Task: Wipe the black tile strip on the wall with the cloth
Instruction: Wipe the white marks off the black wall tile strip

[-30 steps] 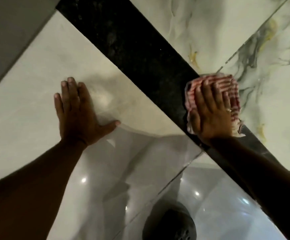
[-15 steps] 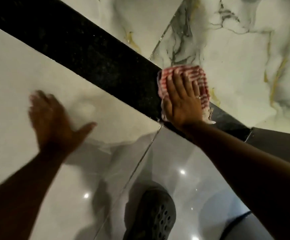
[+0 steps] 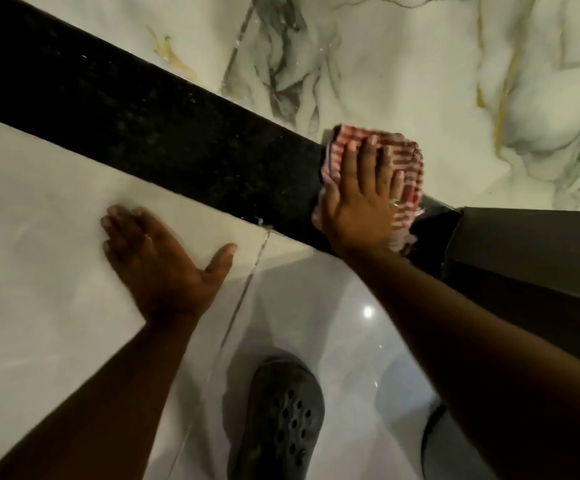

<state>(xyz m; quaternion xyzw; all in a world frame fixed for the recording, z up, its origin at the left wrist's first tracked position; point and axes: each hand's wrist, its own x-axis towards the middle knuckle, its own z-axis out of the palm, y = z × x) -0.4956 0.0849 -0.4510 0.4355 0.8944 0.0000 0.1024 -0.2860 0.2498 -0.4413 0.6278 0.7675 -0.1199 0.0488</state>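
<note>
A black speckled tile strip [image 3: 150,133] runs diagonally from the upper left down to the right, between the marbled wall and the pale floor tiles. My right hand [image 3: 364,202] lies flat on a folded red-and-white checked cloth [image 3: 410,161] and presses it against the strip near its right end. The cloth's upper edge overlaps the marbled wall. My left hand [image 3: 164,265] rests flat with fingers together and thumb spread on the pale tile below the strip, holding nothing.
White marbled wall tiles [image 3: 403,64] with grey and gold veins fill the top. A dark grey panel [image 3: 531,258] meets the strip's right end. Glossy floor tiles [image 3: 316,306] lie below, with my dark perforated clog [image 3: 281,417] on them.
The view has shifted right along the strip. My right hand and the cloth have slid toward the strip's right end by the grey panel. My left hand has moved right along the pale tile.
</note>
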